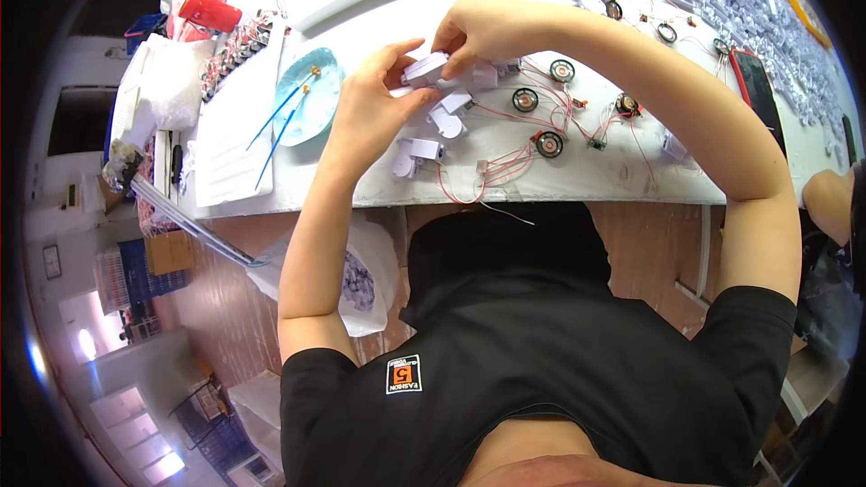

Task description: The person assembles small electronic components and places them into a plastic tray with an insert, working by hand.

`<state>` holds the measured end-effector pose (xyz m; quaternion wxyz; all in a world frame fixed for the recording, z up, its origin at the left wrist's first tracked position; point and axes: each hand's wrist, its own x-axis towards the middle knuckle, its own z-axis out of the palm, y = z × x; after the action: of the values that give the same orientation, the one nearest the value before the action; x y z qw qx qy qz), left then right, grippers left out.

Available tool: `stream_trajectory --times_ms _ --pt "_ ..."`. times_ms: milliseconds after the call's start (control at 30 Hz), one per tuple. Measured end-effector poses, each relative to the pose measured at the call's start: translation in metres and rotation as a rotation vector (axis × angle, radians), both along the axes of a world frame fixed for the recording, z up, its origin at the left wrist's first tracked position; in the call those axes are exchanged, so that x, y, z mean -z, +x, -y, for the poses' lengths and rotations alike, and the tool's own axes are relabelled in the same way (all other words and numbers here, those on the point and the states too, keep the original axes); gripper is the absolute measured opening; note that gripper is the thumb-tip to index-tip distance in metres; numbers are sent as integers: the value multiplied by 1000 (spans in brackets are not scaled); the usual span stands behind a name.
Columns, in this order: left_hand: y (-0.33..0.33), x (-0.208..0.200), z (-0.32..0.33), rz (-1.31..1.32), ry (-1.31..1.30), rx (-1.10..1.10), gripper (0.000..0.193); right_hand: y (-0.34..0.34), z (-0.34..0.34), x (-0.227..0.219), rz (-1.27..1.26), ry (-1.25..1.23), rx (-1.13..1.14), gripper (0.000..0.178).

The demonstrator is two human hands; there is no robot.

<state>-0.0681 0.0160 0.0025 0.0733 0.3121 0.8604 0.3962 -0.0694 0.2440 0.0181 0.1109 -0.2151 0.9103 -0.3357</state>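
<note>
A white worktable (577, 182) is stretching beneath both hands, with wired round speakers (525, 100) lying to the right. A white plastic casing (424, 69) is resting between the left hand's (374, 95) thumb and fingers, which are curving loosely around it, while the right hand (465, 36) is pinching its right end, thumb and fingertips nearly together.
</note>
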Motion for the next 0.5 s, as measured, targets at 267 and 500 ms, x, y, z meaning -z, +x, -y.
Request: stream_trajectory --times_ms 267,500 --pt "-47 -34 8 89 273 15 40 -13 -12 -31 -126 -200 70 45" --pt "-74 -80 -23 -392 157 17 27 -42 -33 -72 -226 -255 122 46"
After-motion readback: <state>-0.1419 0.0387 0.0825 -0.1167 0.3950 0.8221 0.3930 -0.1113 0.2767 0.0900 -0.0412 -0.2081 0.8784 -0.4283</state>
